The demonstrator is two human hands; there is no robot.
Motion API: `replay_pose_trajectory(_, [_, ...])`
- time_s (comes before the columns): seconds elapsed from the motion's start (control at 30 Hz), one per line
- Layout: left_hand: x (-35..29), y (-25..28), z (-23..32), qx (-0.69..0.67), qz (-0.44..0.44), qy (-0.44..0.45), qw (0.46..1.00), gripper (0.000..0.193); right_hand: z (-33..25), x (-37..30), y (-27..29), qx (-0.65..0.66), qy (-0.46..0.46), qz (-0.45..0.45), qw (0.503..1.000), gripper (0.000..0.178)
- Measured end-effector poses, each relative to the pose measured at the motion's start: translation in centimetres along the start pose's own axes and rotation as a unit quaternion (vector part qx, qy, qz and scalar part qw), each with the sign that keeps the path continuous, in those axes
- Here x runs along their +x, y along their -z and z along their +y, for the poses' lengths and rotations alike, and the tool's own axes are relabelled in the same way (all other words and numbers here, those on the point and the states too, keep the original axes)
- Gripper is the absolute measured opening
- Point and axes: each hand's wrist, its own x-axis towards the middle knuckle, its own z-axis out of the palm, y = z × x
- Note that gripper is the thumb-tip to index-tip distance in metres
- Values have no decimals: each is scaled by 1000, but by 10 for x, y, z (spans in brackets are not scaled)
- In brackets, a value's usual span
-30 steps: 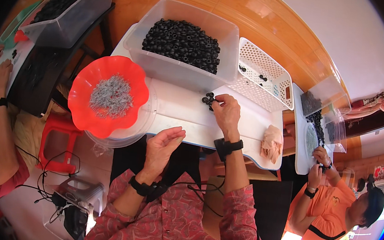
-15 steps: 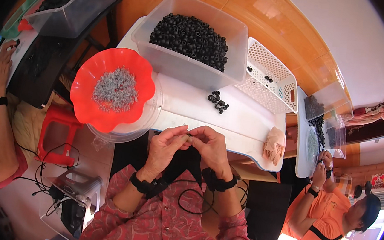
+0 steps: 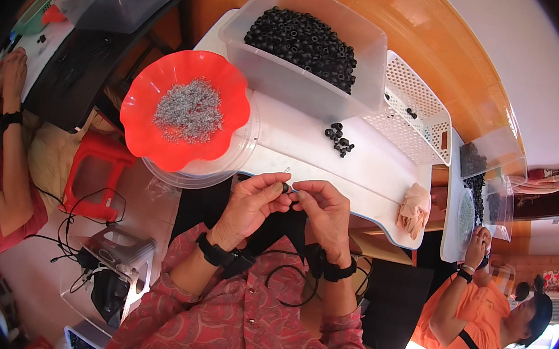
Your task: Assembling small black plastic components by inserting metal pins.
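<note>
Well, over my feed the white desk (image 3: 284, 128) carries a clear bin (image 3: 288, 84) heaped with black pieces (image 3: 302, 45) and a red bowl (image 3: 143, 87) of pale bits (image 3: 188, 112). At the near edge, I judge the step as close fingertip work, the next move calling for steady alignment. My left grip (image 3: 250, 202) is pinched around 1 black part (image 3: 285, 188); my right grip (image 3: 326, 216) has fingertips nearly together beside it, its hold too small to tell.
</note>
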Motion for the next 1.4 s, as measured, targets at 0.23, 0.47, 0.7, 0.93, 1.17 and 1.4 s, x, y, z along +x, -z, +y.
replay_pose_trajectory(0.23, [-4,0,4,-97,2,10,995,30,3,-1,-3,-20,-15,11,1000,12])
replay_pose_trajectory(0.47, [-6,0,7,-91,21,18,995,27,10,3,-6,-52,-6,24,998,12])
replay_pose_trajectory(0.7, [-13,11,9,-46,28,23,998,27,16,20,-11,-291,176,63,938,14])
replay_pose_trajectory(0.93, [-13,11,10,-63,50,21,997,28,28,35,-17,-392,215,76,891,9])
replay_pose_trajectory(1.17, [-12,11,8,-72,52,6,996,30,31,29,-17,-384,250,85,884,15])
replay_pose_trajectory(1.4, [-12,6,4,-29,45,-17,998,32,13,-4,-18,-126,84,37,988,10])
